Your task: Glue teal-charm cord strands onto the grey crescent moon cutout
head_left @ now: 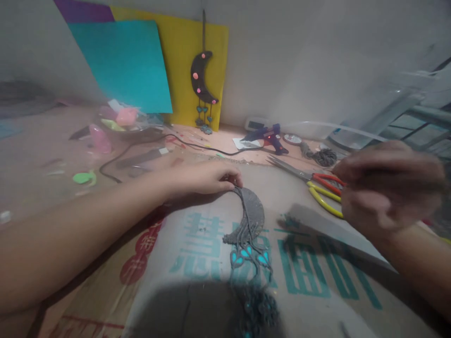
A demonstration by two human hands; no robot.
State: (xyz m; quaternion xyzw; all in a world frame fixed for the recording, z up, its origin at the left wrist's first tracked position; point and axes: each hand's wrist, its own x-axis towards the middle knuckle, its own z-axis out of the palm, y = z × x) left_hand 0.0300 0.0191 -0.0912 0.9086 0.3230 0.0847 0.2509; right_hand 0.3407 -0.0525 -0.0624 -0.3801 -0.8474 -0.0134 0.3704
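My left hand pinches the upper tip of a grey crescent moon ornament, which lies on the printed cardboard. Grey cords run along the moon and hang below it, with turquoise teardrop pieces. Further down, in shadow, are grey flower-like pieces at the cord ends. Raised at the right is my right hand, blurred by motion, with its fingers curled in; anything inside them cannot be made out. It is beside scissors with one red and one yellow handle, and covers part of them.
A finished-looking dark moon hanging with pink dots is against a yellow sheet. A glue gun with a trailing cord stands behind the cardboard. Grey yarn lies behind the scissors; coloured scraps clutter the left.
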